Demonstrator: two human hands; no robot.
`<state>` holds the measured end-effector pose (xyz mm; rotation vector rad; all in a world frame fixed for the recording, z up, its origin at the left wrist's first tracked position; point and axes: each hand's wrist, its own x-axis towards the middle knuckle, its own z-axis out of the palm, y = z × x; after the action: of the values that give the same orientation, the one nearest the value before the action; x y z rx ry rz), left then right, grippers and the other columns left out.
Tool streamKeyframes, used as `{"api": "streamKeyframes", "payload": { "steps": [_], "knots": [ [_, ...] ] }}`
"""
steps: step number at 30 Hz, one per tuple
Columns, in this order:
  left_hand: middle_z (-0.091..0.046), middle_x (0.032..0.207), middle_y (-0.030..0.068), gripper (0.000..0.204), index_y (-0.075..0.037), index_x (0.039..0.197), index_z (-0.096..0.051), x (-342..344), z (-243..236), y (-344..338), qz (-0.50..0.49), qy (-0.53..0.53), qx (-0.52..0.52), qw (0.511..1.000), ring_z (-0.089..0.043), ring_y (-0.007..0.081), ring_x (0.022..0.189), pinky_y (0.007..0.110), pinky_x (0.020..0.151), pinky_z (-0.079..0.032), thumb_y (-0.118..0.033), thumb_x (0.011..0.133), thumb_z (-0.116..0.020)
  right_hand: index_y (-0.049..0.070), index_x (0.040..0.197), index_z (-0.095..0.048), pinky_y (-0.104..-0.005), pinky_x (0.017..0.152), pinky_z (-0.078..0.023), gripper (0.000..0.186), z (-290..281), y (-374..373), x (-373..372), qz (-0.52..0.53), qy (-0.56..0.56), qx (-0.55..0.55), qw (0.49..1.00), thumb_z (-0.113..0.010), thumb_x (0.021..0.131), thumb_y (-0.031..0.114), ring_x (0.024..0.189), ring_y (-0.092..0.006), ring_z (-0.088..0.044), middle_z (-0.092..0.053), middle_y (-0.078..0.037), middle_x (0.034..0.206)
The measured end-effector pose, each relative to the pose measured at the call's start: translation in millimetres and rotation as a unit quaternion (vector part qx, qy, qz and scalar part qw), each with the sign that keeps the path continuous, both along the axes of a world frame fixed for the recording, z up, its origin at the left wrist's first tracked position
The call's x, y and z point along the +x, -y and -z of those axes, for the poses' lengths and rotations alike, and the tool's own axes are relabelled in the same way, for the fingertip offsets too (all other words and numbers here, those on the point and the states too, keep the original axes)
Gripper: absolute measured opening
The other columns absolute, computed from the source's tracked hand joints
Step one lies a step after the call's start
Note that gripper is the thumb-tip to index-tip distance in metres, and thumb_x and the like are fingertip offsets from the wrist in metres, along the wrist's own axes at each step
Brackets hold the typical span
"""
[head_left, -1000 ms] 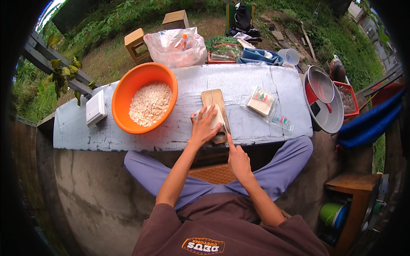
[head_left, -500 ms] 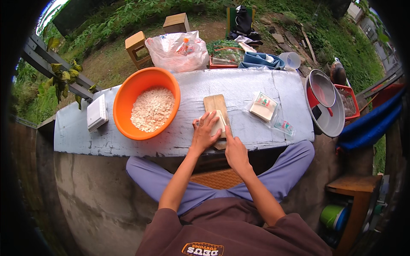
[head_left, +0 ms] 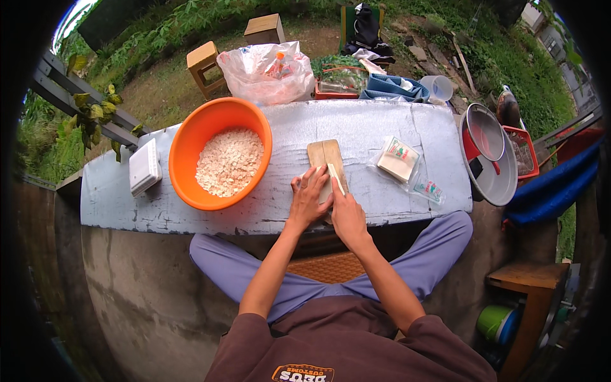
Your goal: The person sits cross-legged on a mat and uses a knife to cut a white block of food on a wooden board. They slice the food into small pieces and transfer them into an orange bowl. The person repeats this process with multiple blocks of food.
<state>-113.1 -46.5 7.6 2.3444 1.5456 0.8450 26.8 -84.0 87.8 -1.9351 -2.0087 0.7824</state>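
Observation:
On a narrow wooden board [head_left: 318,151] lies a pale stack of square sheets [head_left: 327,188]. My left hand [head_left: 309,198] grips the stack from above, fingers over it and thumb at the near side. My right hand [head_left: 349,218] is closed round the handle of a knife [head_left: 338,186], whose blade is at the stack's right side, partly hard to make out. To the right is a clear bag [head_left: 398,164] with more pale sheets. To the left is an orange bowl [head_left: 186,156] holding pale flakes [head_left: 228,164].
The silvery table [head_left: 121,210] bears a white flat container [head_left: 143,167] at left. Beyond it are a plastic bag [head_left: 264,73], stools [head_left: 264,32] and a red crate [head_left: 334,95]. A metal basin [head_left: 499,184] with a strainer sits at right, beside a blue tarp [head_left: 550,191].
My right hand has moved slightly up along the board, closer to my left hand. The blade shows less than a second ago. The whole view has shifted slightly.

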Motion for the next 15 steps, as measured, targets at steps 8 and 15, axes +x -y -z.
{"api": "streamKeyframes", "payload": {
  "steps": [8, 15],
  "knots": [
    [-0.046, 0.155, 0.0029, 0.057, -0.014, 0.132, -0.056, 0.0, -0.1, 0.5, 0.002, 0.000, -0.005, 1.000, -0.033, 0.0233, 0.144, 0.048, 0.107, -0.023, -0.030, 0.080, -0.075, 0.010, 0.156, -0.035, -0.0545, 0.078, -0.055, 0.066, -0.3, -11.1, 0.5, -0.014, 0.003, -0.024, 1.000, -0.055, 0.093, 0.007, 0.089, -0.0470, -0.069, -0.064, -0.029, 0.100],
    [-0.045, 0.156, -0.0005, 0.053, -0.014, 0.128, -0.058, -0.1, -0.6, 0.6, -0.002, -0.007, -0.002, 1.000, -0.033, 0.0206, 0.144, 0.049, 0.109, -0.019, -0.035, 0.082, -0.074, 0.012, 0.157, -0.034, -0.0549, 0.079, -0.055, 0.069, -2.2, -8.2, 0.4, -0.015, 0.014, -0.027, 0.999, -0.057, 0.091, 0.006, 0.089, -0.0468, -0.069, -0.065, -0.028, 0.097]
  ]
}}
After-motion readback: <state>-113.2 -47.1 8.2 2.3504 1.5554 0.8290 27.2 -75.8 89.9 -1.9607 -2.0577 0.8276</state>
